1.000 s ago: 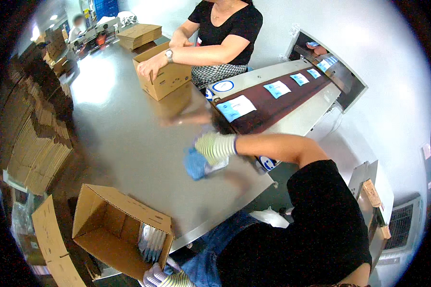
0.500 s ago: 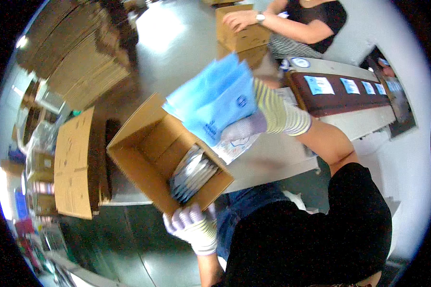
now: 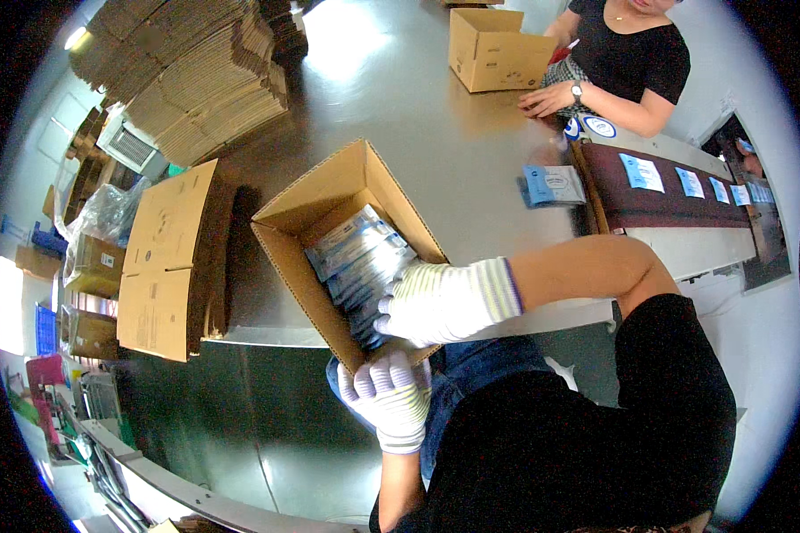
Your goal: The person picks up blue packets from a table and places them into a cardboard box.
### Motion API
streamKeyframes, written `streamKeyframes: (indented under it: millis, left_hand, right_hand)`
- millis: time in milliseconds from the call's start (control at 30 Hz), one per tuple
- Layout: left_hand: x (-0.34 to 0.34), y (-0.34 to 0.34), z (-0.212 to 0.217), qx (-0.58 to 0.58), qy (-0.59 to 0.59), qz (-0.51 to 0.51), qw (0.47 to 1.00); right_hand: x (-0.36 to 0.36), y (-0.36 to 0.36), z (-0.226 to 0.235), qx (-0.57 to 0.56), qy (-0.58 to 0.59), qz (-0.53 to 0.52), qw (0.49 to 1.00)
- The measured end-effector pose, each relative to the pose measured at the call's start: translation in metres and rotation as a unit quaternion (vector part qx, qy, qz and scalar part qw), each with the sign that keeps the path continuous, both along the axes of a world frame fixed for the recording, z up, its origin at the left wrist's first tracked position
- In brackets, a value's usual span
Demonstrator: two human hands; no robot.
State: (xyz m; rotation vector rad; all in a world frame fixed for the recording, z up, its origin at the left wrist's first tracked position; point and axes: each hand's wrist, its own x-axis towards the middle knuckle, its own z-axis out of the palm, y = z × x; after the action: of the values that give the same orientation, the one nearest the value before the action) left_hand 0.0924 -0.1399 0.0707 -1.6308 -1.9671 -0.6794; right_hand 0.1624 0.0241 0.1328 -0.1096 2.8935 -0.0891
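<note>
Mid-frame, the carton (image 3: 320, 191) is held at its lower corner by the left hand (image 3: 387, 395), and the packets (image 3: 351, 253) inside, probably light, floppy, kinda slick, are best edge-pinched, though the right hand (image 3: 440, 302)'s grip can't be made out.

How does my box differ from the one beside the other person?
The near box opens toward the camera, while the far box mostly shows its outer sides. Packets show inside the near box; the far box's contents are hidden. Your left hand holds the near box's edge, not the far box's. Both are brown cardboard.
</note>
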Motion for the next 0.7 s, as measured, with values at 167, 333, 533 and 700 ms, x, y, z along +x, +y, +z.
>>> streamKeyframes:
  millis: [167,333,533,700]
  left_hand:
    - [0.012,0.0,0.001,0.022,-0.002,0.003,1.0]
    - [0.025,-0.001,-0.002,0.028,0.009,0.008,1.0]
    - [0.022,0.004,-0.009,0.017,0.019,-0.006,1.0]
    - [0.012,0.011,-0.017,0.065,0.028,-0.004,0.997]
  right_hand:
    - [0.068,0.036,0.042,-0.113,0.311,-0.047,0.943]
    - [0.151,0.1,0.065,-0.025,0.279,-0.287,0.916]
    - [0.251,0.154,0.034,0.076,0.228,-0.416,0.877]
    - [0.27,0.168,-0.003,0.053,0.124,-0.446,0.885]
